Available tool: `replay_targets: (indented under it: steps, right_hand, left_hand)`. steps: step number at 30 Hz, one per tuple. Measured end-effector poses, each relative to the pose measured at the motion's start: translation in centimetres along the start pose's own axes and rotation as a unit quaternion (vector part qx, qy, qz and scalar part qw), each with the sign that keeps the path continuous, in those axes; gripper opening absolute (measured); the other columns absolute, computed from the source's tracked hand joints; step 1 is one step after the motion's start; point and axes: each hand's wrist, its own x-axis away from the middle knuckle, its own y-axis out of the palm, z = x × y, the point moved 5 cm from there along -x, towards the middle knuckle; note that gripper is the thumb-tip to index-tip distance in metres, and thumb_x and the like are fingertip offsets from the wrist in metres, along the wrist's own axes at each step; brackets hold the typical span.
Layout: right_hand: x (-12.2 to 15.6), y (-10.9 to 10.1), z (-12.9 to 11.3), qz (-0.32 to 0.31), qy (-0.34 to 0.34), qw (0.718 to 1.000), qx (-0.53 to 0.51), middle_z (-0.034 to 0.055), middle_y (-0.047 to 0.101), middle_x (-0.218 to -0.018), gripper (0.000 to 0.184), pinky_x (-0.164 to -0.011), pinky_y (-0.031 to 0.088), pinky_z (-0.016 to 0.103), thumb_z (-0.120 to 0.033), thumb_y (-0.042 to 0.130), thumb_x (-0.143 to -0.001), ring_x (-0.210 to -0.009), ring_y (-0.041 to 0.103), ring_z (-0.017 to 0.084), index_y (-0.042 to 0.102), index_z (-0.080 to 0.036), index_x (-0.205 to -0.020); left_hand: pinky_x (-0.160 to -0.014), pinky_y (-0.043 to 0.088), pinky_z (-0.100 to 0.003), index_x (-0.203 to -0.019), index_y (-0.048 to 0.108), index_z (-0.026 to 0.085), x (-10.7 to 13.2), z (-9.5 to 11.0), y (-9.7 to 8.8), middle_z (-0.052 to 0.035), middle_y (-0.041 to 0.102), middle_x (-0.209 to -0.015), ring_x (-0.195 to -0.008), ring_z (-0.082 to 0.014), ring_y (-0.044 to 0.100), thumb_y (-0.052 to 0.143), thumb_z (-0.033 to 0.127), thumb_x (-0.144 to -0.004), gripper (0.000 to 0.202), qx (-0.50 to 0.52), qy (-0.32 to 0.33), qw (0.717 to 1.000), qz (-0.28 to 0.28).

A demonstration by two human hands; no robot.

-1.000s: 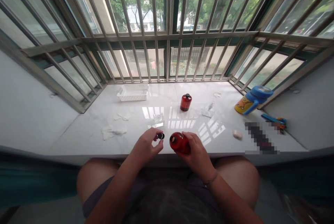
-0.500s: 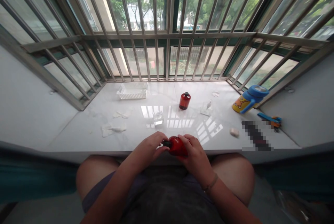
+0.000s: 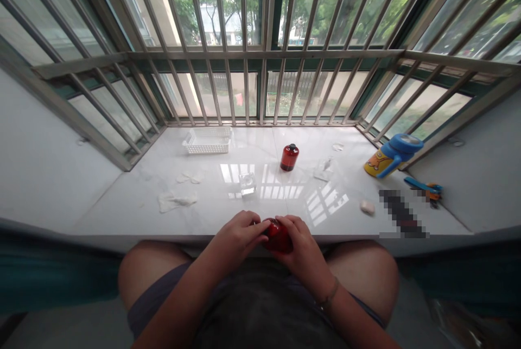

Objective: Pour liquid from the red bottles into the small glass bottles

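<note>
My right hand [image 3: 299, 240] is wrapped round the body of a shiny translucent red bottle [image 3: 280, 239], which lies tilted with its neck end to the left, over the counter's front edge. Closed over that neck end is my left hand [image 3: 244, 234]; its fingers hide most of the black cap. Beyond my hands, a second red bottle [image 3: 289, 158] with a black top stands upright. A small clear block-like object [image 3: 247, 184] lies in front of it, to the left.
On the white counter [image 3: 134, 213] are a white basket [image 3: 208, 143], crumpled white tissue [image 3: 176, 202], a clear plastic piece [image 3: 323, 171], a pinkish lump [image 3: 367, 207], a blue-and-yellow flask [image 3: 393, 154] and a blue-orange item [image 3: 425, 189]. Window bars [image 3: 260, 55] rise behind.
The left fingers have moved right over the bottle's neck, covering the black cap that showed before. The bottle has tipped slightly. The standing things stay put; the view has shifted a little.
</note>
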Motion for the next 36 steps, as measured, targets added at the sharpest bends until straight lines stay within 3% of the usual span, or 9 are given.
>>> replay_targets:
  steps: [9,13,16,19,24,27,31,33,36]
  right_hand:
    - [-0.2,0.4,-0.6,-0.021,0.032,0.993,-0.114,0.0038,0.064,-0.134,0.076,-0.108,0.057,0.046,-0.023,0.090,-0.077,-0.124,0.065,0.027,0.054,-0.035,-0.142]
    - [-0.1,0.7,-0.7,-0.024,0.045,0.989,-0.142,0.0044,0.064,-0.136,0.073,-0.109,0.056,0.046,-0.027,0.089,-0.080,-0.125,0.065,0.028,0.053,-0.034,-0.143]
    - [-0.2,0.7,-0.9,-0.027,0.049,0.988,-0.145,0.0057,0.062,-0.138,0.074,-0.111,0.054,0.049,-0.028,0.090,-0.079,-0.128,0.063,0.029,0.053,-0.034,-0.143]
    - [-0.2,0.6,-0.9,-0.031,0.059,0.986,-0.154,0.0056,0.062,-0.138,0.075,-0.112,0.054,0.049,-0.029,0.090,-0.079,-0.128,0.064,0.029,0.053,-0.034,-0.143]
    - [-0.2,0.6,-0.7,-0.030,0.071,0.984,-0.162,0.0053,0.064,-0.137,0.073,-0.110,0.056,0.048,-0.029,0.089,-0.079,-0.126,0.066,0.029,0.054,-0.033,-0.143]
    - [-0.2,0.8,-1.0,-0.030,0.067,0.984,-0.164,0.0061,0.064,-0.137,0.072,-0.110,0.056,0.048,-0.030,0.089,-0.080,-0.126,0.066,0.029,0.054,-0.033,-0.143]
    - [-0.3,0.8,-1.6,-0.037,0.063,0.981,-0.181,0.0067,0.065,-0.138,0.072,-0.113,0.055,0.050,-0.031,0.090,-0.079,-0.128,0.066,0.030,0.056,-0.032,-0.142]
    - [-0.3,0.8,-1.7,-0.043,0.071,0.976,-0.202,0.0063,0.065,-0.140,0.074,-0.115,0.054,0.050,-0.030,0.091,-0.077,-0.129,0.066,0.030,0.056,-0.033,-0.142]
    - [-0.2,1.1,-1.6,-0.070,0.090,0.962,-0.248,0.0059,0.065,-0.142,0.078,-0.113,0.055,0.050,-0.028,0.092,-0.075,-0.129,0.067,0.029,0.055,-0.033,-0.143]
  left_hand:
    - [-0.108,0.059,-0.043,-0.140,0.067,0.029,-0.3,0.3,-0.8,-0.0084,0.074,-0.130,-0.120,-0.0245,0.070,0.065,0.017,-0.101,0.042,0.196,-0.075,0.978,-0.004]
    - [-0.108,0.058,-0.045,-0.142,0.064,0.027,-0.2,0.0,-0.5,-0.0107,0.070,-0.139,-0.130,-0.0285,0.066,0.075,0.026,-0.095,0.048,0.224,-0.111,0.968,0.035]
    - [-0.099,0.060,-0.043,-0.131,0.070,0.025,-0.1,-1.0,-0.2,-0.0103,0.073,-0.128,-0.119,-0.0284,0.069,0.084,0.035,-0.089,0.045,0.200,-0.149,0.964,0.087]
    - [-0.094,0.060,-0.041,-0.122,0.072,0.024,0.2,-1.9,0.1,-0.0071,0.077,-0.115,-0.102,-0.0243,0.071,0.085,0.033,-0.088,0.038,0.211,-0.188,0.956,0.082]
    - [-0.116,0.053,-0.048,-0.144,0.060,0.026,0.5,-1.1,0.5,-0.0114,0.072,-0.139,-0.131,-0.0270,0.067,0.068,0.027,-0.101,0.044,0.320,-0.153,0.935,0.023]
    - [-0.123,0.047,-0.052,-0.151,0.052,0.027,0.5,-1.2,1.2,-0.0133,0.065,-0.147,-0.140,-0.0293,0.062,0.079,0.032,-0.095,0.063,0.345,-0.153,0.924,0.058]
    - [-0.116,0.052,-0.050,-0.136,0.058,0.024,0.7,-2.5,2.2,-0.0079,0.074,-0.118,-0.116,-0.0254,0.071,0.094,0.038,-0.082,0.066,0.341,-0.196,0.909,0.142]
    - [-0.112,0.053,-0.048,-0.128,0.060,0.022,0.6,-2.7,2.3,-0.0060,0.077,-0.106,-0.110,-0.0249,0.073,0.095,0.038,-0.081,0.061,0.369,-0.199,0.896,0.146]
    - [-0.113,0.052,-0.048,-0.124,0.061,0.022,0.4,-2.3,1.7,-0.0092,0.081,-0.108,-0.117,-0.0277,0.074,0.093,0.039,-0.083,0.055,0.422,-0.189,0.879,0.116]
